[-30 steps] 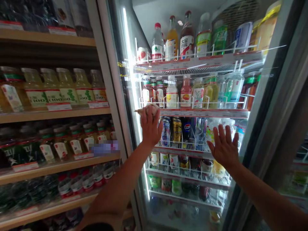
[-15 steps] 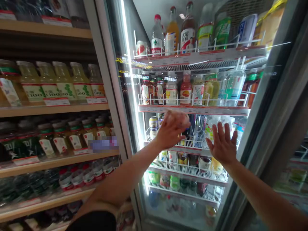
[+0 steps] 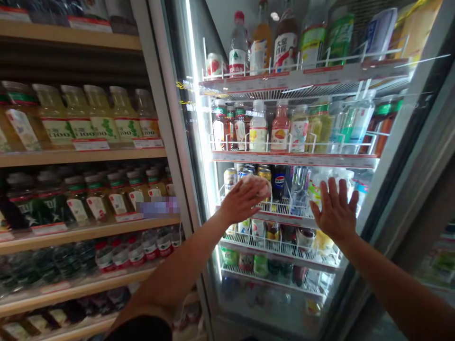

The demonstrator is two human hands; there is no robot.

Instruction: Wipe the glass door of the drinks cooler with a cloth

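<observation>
In the head view my left hand [image 3: 241, 201] lies on a crumpled pinkish-white cloth [image 3: 261, 185], holding it against the glass door [image 3: 227, 310] of a lit drinks fridge. Fingers cover much of the cloth. To the right, my right hand [image 3: 336, 210] has its fingers spread, palm toward the same glass; whether it presses on the pane I cannot tell. Behind the left hand, through the glass, stand several cans [image 3: 230, 179] and a dark Pepsi bottle [image 3: 279, 182]. Clear bottles [image 3: 300, 184] show between the two hands.
Fridge shelves [image 3: 295, 160] behind the glass carry bottles and cans. On the left, wooden shelves [image 3: 81, 158] hold rows of juice bottles [image 3: 101, 111] and a blurred purple patch [image 3: 158, 205]. A dark door frame [image 3: 387, 189] runs down the right side.
My left hand and the cloth have slid left and slightly down across the glass, uncovering the Pepsi bottle. My right hand stays spread in nearly the same place. The view has shifted slightly.
</observation>
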